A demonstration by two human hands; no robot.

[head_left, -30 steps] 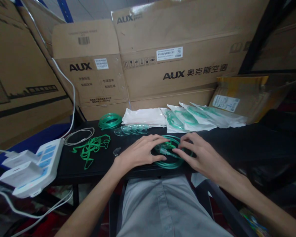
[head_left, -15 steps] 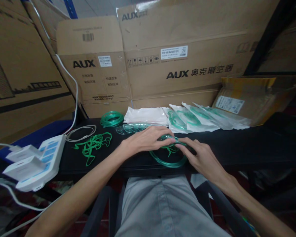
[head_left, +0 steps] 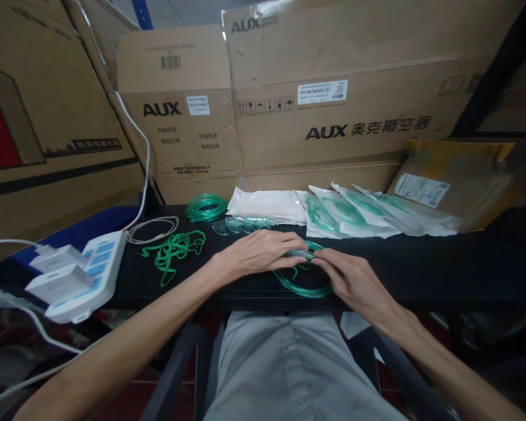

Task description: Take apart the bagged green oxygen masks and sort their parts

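Over the front of the black table, my left hand [head_left: 267, 250] is closed around a clear greenish plastic mask [head_left: 298, 254], mostly hidden by the fingers. My right hand [head_left: 350, 275] pinches the end of green tubing against the mask's right side. Below both hands lies the rest of that coiled green tubing [head_left: 305, 291], with a bit of green elastic cord [head_left: 295, 272] hanging beside it. Several clear masks [head_left: 248, 224] lie nested in a row behind my left hand. A loose tangle of green elastic cords [head_left: 175, 250] rests farther left.
Another green tubing coil [head_left: 206, 208] and a stack of white pouches [head_left: 265, 204] sit at the back. Several filled pouches [head_left: 355, 213] overlap to their right, by a cardboard box [head_left: 460, 175]. A power strip [head_left: 94, 275] and a pale cable loop [head_left: 153, 229] occupy the left.
The view has shifted slightly left. My fingers have drawn closer together at the mask, and the tubing end in my right hand now meets it.
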